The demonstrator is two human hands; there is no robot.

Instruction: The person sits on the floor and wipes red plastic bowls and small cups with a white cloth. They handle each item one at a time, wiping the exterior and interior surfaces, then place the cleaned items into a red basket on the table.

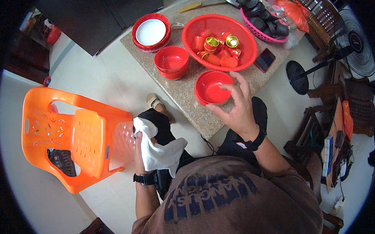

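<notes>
In my left hand (139,149), down by my left knee, a white cloth (160,154) is bunched, its loose end hanging to the right. My right hand (241,114) hovers at the near right side of a small stack of red plastic bowls (210,88) on the stone-topped table (187,109). Thumb and fingers are spread apart around the bowls' rim; whether they touch it I cannot tell. A taller stack of red bowls (171,61) stands to the left. Behind both is a red plastic colander (220,20) with several red and gold cups (211,43) lying in it.
Red scalloped dishes (135,33) with a white plate (150,32) on top sit at the table's left edge. A phone (265,60) lies right of the colander, below a pink basket (261,34) of black items. An orange plastic chair (90,138) stands left; a fan (355,42) stands right.
</notes>
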